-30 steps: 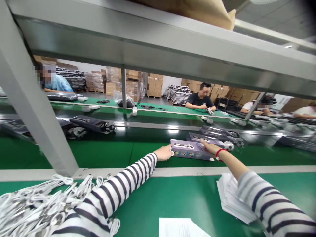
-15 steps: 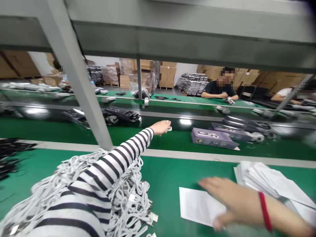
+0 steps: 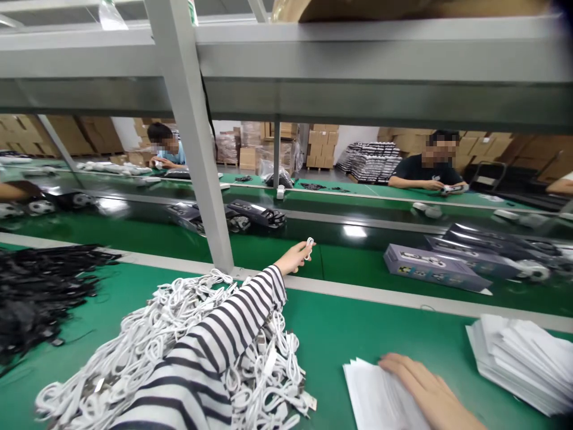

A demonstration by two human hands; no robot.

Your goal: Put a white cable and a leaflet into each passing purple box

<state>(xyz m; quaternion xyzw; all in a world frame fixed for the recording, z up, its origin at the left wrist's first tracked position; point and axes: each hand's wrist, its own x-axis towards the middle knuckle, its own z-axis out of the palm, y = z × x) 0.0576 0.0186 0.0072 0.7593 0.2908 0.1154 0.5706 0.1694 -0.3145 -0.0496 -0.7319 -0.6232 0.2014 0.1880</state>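
Observation:
My left hand [image 3: 294, 258] reaches over the conveyor with a small white cable loop [image 3: 308, 248] pinched in its fingers. My right hand [image 3: 423, 382] lies on a fanned bunch of white paper sheets [image 3: 376, 395], and its thumb is hidden. A tangled heap of white cables [image 3: 268, 373] sits on the green bench under my striped left sleeve [image 3: 215, 352]. A taller stack of white sheets [image 3: 521, 364] lies to the right of my right hand. A purple product box [image 3: 430, 269] rests on the belt, beyond reach of both hands.
A heap of black cables [image 3: 40, 292] lies at the bench's left. A grey steel upright [image 3: 201, 149] and shelf beam [image 3: 358, 77] cross the view. More boxes stand on the belt [image 3: 255, 214]. Co-workers [image 3: 430, 170] sit beyond it, with stacked cartons behind.
Both hands have left the purple box. My right hand has come back to the paper sheets, and my left holds a white loop near the belt's edge. The view has swung left.

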